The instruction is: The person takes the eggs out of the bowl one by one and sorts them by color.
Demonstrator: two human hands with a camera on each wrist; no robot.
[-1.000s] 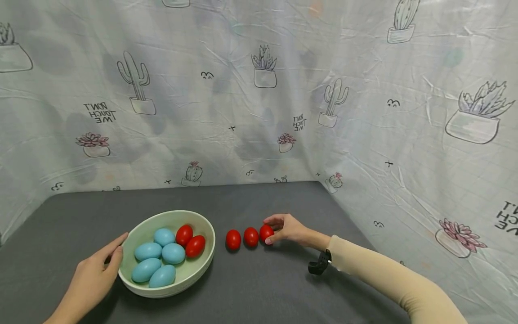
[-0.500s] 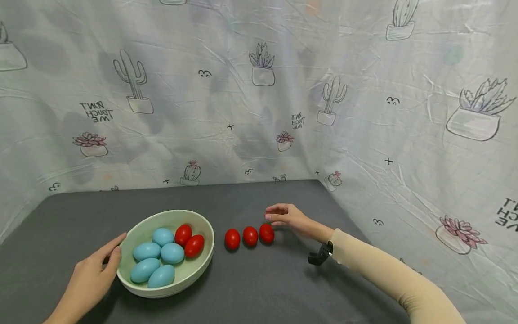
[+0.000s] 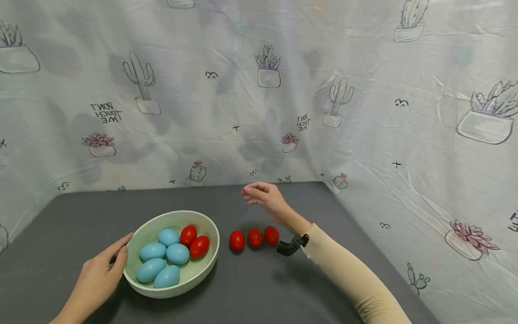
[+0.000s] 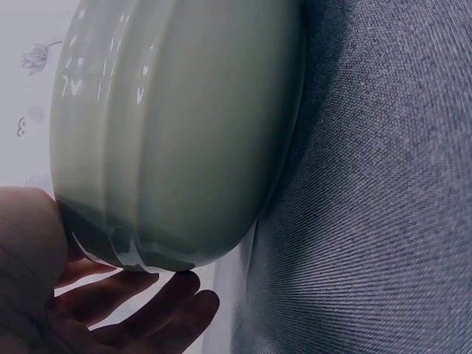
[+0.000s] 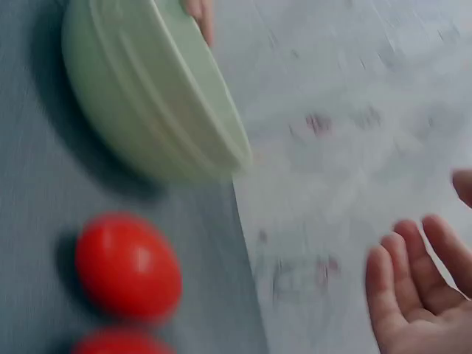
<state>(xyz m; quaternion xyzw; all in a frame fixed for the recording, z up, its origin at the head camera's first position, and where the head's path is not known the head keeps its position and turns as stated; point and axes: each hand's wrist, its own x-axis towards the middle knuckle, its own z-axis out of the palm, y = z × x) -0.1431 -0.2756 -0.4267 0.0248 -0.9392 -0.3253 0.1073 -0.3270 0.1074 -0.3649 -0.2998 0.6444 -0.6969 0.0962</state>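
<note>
In the head view, a pale green bowl (image 3: 204, 270) holds several blue eggs (image 3: 151, 270) and two red eggs (image 3: 199, 247). My left hand (image 3: 99, 272) touches the bowl's left side, index fingertip and thumb at the rim. The left wrist view shows its fairly straight fingers (image 4: 173, 299) against the outer wall. Three red eggs (image 3: 255, 237) stand in a row on the table, right of the bowl. Behind and above that row my right hand (image 3: 265, 198) is raised, holding nothing. Its fingers (image 5: 420, 273) look relaxed in the right wrist view.
A dark grey cloth (image 3: 243, 292) covers the table. A pale sheet printed with potted cacti (image 3: 226, 112) hangs along the back and right sides. The right wrist wears a black band (image 3: 292, 245), close to the rightmost red egg in the head view.
My right hand has lifted off the rightmost red egg and moved up, back and to the left. The egg row keeps its place. My left hand stays at the bowl.
</note>
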